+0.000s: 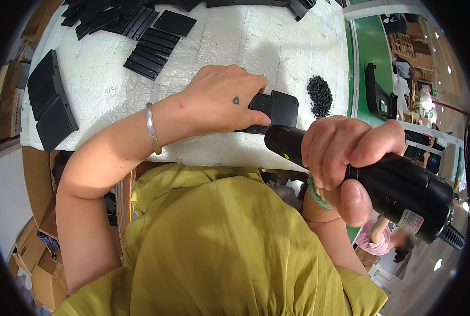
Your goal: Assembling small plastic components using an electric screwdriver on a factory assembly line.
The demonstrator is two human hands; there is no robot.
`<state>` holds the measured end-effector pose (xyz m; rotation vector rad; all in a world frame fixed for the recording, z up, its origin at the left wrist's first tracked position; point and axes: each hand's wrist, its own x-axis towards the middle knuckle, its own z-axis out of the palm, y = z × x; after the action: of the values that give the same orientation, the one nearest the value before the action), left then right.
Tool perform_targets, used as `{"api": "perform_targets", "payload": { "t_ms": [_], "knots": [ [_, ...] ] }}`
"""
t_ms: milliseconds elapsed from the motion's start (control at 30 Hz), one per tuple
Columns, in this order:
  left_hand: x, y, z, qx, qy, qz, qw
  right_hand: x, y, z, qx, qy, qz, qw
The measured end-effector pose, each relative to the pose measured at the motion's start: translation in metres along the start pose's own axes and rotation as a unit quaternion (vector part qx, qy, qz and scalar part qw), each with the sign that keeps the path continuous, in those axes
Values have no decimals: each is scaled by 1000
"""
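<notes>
The grip of the left hand (221, 97) is pressed down on a black plastic part (277, 108) lying on the white bench (277, 47), while the right hand (345, 158) is clamped around a black electric screwdriver (388, 184), so the fastening step seems in hand, and next the tip needs careful aligning on the part.

Matte black flat plastic part (277, 108), glossy black cylindrical power screwdriver (398, 189), heap of small black screws (320, 96), white pebbled foam tabletop (245, 47), mustard-yellow garment (219, 247), pale green bead bracelet (315, 194), silver bangle (152, 129)
</notes>
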<state>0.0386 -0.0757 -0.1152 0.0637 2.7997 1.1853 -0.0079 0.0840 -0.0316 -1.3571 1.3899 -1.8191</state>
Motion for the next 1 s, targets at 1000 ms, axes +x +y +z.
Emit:
{"api": "perform_targets", "payload": {
  "t_ms": [1000],
  "knots": [
    [-64, -40, -63, -675, 2, 52, 736, -35, -13, -24, 38, 119, 147, 981]
  ]
}}
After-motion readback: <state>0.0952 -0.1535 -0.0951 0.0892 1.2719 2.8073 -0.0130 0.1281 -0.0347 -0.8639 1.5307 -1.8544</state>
